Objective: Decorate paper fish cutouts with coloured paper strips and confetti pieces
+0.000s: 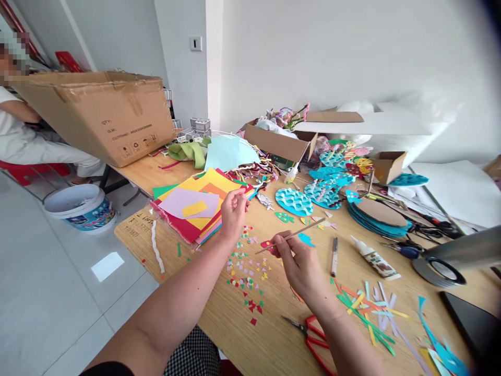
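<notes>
My left hand (pixel 234 211) is raised over the wooden table (pixel 270 334), fingers pinched together at the edge of a stack of coloured paper sheets (pixel 198 206); what it pinches is too small to make out. My right hand (pixel 299 263) grips a thin wooden stick (pixel 291 236) that points up and to the right, with a small red paper bit at its lower end. Between and below my hands lie several tiny coloured paper scraps (pixel 246 271). A blue paper piece (pixel 306 239) lies just beyond the right hand.
Red-handled scissors (pixel 313 337), paper strips (pixel 368 313), a glue bottle (pixel 373 257), a pen (pixel 334 256) and blue wavy paper discs (pixel 294 201) lie on the table. A large cardboard box (pixel 102 115) and a smaller one (pixel 279 141) stand behind. Another person sits far left; a white bucket (pixel 80 206) is on the floor.
</notes>
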`<state>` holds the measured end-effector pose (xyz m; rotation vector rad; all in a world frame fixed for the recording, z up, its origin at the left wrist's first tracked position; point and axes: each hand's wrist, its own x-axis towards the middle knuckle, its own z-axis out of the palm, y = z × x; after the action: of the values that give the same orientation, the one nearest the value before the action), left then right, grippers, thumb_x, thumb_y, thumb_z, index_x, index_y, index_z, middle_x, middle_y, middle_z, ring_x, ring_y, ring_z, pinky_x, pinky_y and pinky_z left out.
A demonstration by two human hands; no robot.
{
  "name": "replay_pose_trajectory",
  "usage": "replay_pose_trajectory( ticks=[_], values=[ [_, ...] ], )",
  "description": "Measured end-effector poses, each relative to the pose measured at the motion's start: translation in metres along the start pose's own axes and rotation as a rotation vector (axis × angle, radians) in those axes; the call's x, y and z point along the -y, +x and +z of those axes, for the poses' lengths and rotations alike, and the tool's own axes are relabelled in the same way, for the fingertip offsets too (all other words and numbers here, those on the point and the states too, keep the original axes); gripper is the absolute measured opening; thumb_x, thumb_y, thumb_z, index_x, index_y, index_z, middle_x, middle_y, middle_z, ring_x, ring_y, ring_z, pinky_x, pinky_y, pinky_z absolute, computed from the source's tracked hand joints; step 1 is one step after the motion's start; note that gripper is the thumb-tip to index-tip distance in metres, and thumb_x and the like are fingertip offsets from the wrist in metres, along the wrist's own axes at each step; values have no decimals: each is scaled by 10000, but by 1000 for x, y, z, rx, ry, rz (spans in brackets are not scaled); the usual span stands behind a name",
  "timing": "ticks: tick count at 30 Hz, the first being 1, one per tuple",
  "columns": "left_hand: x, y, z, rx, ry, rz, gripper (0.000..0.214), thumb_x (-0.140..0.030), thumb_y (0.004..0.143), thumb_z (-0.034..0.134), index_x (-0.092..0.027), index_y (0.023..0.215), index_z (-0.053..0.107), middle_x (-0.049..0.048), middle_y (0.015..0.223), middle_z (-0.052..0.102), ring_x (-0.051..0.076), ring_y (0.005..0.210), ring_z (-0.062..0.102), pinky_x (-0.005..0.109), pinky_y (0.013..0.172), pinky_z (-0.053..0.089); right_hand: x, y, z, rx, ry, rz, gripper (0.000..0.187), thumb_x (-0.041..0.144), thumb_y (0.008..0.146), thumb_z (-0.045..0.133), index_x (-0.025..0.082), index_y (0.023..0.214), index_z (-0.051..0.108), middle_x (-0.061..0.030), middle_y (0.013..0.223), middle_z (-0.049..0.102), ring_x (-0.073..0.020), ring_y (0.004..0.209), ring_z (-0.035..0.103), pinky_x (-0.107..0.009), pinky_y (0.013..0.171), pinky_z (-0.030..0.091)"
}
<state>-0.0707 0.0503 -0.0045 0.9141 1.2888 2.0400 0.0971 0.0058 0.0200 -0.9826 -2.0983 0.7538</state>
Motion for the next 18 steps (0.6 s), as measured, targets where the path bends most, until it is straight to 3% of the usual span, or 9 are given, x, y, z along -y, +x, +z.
replay_pose_trajectory(
  ticks=[7, 18],
  values=[
    [0, 1, 0, 11, 8, -6, 246, -362, 799, 597, -154, 930, 592, -7, 640, 595, 81, 503, 517, 189, 470, 409, 3, -7, 24, 129, -32, -80, 346, 329, 974, 333, 204, 705, 511, -36, 718, 627, -148, 618, 583, -263, 604, 447],
    [2, -1, 0, 32, 25, -11, 229, -360, 808, 589, -164, 927, 599, 1, 656, 598, 86, 519, 525, 195, 483, 412, -1, -8, 32, 116, -92, -126, 345, 315, 968, 329, 206, 688, 500, -66, 776, 638, -161, 660, 590, -278, 613, 460]
  ],
)
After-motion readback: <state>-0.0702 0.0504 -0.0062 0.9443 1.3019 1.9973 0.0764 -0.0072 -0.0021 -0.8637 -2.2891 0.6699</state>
